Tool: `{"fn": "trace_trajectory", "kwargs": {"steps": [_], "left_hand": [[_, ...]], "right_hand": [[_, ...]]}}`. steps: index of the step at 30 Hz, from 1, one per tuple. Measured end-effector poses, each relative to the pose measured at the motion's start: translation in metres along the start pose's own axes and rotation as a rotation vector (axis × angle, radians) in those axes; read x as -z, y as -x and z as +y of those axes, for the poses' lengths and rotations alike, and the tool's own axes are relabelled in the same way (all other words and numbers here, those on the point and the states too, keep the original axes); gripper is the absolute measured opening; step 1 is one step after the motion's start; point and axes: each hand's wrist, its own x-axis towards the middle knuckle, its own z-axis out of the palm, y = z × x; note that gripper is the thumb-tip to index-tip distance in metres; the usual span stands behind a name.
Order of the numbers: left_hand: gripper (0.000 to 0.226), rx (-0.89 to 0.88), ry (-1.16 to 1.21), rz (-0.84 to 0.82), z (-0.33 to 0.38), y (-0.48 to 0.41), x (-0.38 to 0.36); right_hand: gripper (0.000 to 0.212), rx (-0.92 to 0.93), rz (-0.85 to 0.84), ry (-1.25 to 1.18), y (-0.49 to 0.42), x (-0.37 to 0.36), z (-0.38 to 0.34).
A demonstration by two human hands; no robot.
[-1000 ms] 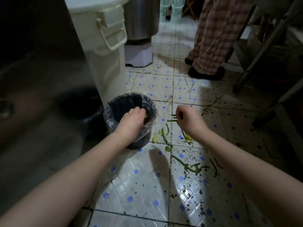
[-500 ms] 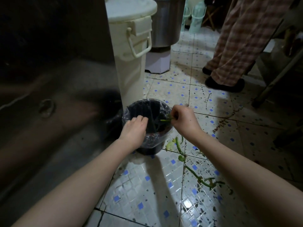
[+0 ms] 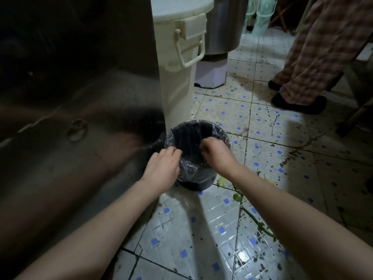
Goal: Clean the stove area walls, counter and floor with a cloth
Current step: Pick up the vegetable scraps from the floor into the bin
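A small black bin (image 3: 196, 130) with a clear plastic liner stands on the dirty tiled floor (image 3: 201, 229). My left hand (image 3: 163, 166) grips the bin's near-left rim, fingers curled over the liner. My right hand (image 3: 217, 156) hangs over the bin's opening with its fingers bunched and pointing down; anything in them is hidden. Green vegetable scraps (image 3: 252, 217) and a pale leaf piece (image 3: 222, 181) lie on the tiles to the right of the bin. No cloth is in view.
A tall cream lidded bucket (image 3: 177, 87) stands right behind the bin, with a steel pot (image 3: 224, 27) on a stand beyond it. A dark metal cabinet front (image 3: 70, 138) fills the left. A person in checked trousers (image 3: 314, 57) stands at the back right.
My right hand has carried green stems from the floor to the bin and now sits over its opening. My left hand stays on the rim. The view has shifted closer to the bin.
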Motion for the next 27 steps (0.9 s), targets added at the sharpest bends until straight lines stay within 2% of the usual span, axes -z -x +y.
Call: {"fn": "trace_trajectory", "kwargs": {"steps": [2,4,7,11,20,27], "left_hand": [[0.038,0.001,-0.002,-0.008,0.001,-0.001,0.0],[0.041,-0.003,-0.005,-0.017,0.004,-0.003,0.0],[0.042,-0.013,-0.007,-0.025,0.014,-0.006,-0.001],[0.044,-0.049,0.009,-0.008,0.041,-0.013,-0.005],[0.038,-0.301,-0.075,0.005,0.123,-0.033,-0.028],[0.038,-0.447,-0.063,-0.093,0.137,-0.029,-0.048]], "right_hand": [[0.023,0.031,-0.015,0.025,0.0,0.0,0.003],[0.029,0.05,-0.037,0.16,0.003,0.001,0.007],[0.032,0.008,-0.032,0.39,0.013,0.005,0.016],[0.033,-0.079,-0.02,0.458,0.034,0.017,0.037],[0.042,-0.237,-0.122,0.468,0.124,0.046,0.107],[0.052,-0.453,-0.145,0.33,0.187,0.032,0.143]]}}
